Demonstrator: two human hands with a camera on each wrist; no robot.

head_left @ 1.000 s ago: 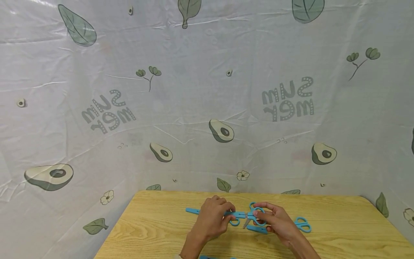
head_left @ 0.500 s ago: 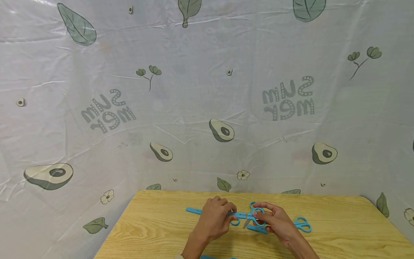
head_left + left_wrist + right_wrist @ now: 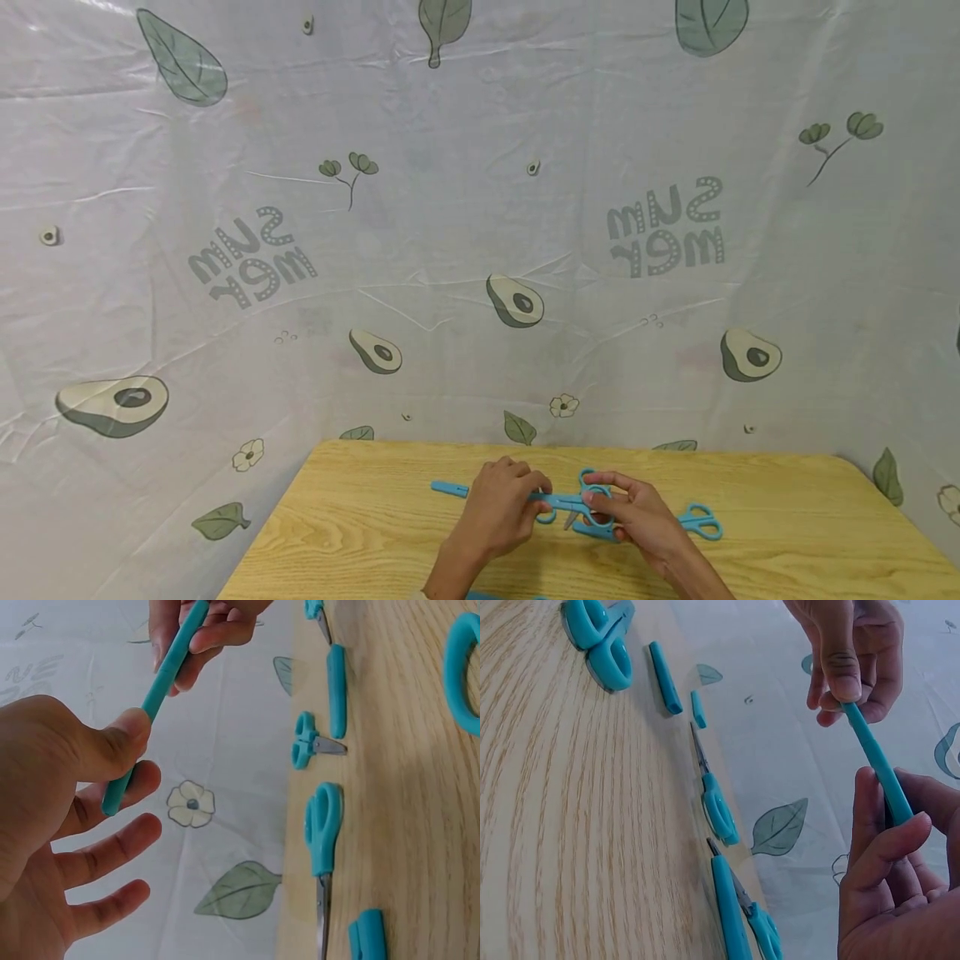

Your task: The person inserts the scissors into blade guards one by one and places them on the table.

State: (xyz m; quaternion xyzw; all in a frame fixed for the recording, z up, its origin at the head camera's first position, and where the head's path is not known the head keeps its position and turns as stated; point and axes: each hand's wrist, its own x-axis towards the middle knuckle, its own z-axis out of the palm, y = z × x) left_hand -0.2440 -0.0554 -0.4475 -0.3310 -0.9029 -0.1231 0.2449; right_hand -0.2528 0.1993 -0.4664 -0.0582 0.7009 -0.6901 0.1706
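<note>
Scissors with looped blue plastic handles [image 3: 183, 643], pinched by right hand [image 3: 643, 515]; slim straight blue plastic sheath [image 3: 155, 698], meeting scissors from left, pinched by left hand [image 3: 501, 505]; both above yellowish wood-grain table [image 3: 810, 517]; other blue-handled scissors [image 3: 701, 523] at right.

Two bare human hands are showing, a left hand [image 3: 498, 506] and a right hand [image 3: 643, 512], each narrowing into a slim wrist. Their slender fingers [image 3: 109, 851] are ending in rounded tips, and the left thumb [image 3: 846, 684] is displaying a short nail and fine knuckle creases. At the near edge, a pale, off-white sleeve edge [image 3: 417, 595] is peeking in beside the left forearm [image 3: 457, 560]; the right forearm [image 3: 696, 568] is appearing bare.
</note>
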